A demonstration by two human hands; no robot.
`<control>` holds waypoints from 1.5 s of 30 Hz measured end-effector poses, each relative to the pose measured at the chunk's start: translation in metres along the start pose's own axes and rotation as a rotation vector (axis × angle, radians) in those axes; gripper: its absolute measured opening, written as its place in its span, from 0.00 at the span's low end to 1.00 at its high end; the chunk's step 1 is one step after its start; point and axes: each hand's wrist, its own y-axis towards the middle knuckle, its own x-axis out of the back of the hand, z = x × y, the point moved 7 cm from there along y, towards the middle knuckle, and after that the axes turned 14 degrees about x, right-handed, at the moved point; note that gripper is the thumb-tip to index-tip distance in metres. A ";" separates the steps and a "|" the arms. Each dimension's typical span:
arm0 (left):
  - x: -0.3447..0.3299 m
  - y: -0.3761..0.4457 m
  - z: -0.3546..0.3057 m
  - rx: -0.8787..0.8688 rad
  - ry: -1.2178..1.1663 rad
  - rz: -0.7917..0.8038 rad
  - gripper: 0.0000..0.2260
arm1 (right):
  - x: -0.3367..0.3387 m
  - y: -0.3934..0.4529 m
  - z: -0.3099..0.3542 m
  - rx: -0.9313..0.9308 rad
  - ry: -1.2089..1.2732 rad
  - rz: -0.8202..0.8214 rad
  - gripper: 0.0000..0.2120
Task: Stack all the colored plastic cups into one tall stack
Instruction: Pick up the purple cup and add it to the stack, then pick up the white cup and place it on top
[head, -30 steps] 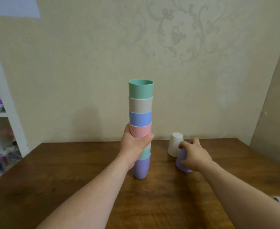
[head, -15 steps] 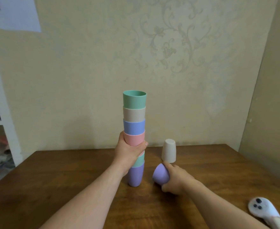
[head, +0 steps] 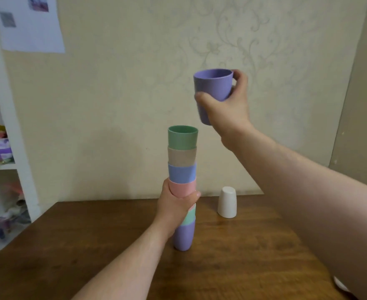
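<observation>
A stack of cups (head: 182,169) stands upright on the wooden table (head: 243,256), with a green cup on top, then beige, blue and pink, and a purple one at the bottom. My left hand (head: 177,207) grips the stack around its middle. My right hand (head: 227,107) holds a purple cup (head: 213,85) mouth-up in the air, above and to the right of the stack's top. A white cup (head: 227,202) sits upside down on the table right of the stack.
The patterned wall stands close behind the table. White shelves (head: 2,165) with cluttered items are at the left. A small white object (head: 340,285) peeks out under my right forearm at the table's near right.
My right hand has lifted the purple cup from the table, turned it mouth-up and raised it above the stack's height. My left hand stays on the stack.
</observation>
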 end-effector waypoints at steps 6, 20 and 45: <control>0.002 0.001 0.003 0.006 0.001 -0.021 0.31 | -0.049 -0.005 -0.015 -0.009 -0.097 0.238 0.44; -0.002 0.001 0.003 0.028 0.028 -0.019 0.26 | -0.051 -0.038 -0.070 -0.139 -0.042 0.316 0.47; -0.021 0.037 0.014 0.001 -0.134 -0.012 0.29 | 0.067 -0.134 -0.301 -0.396 -1.115 0.944 0.27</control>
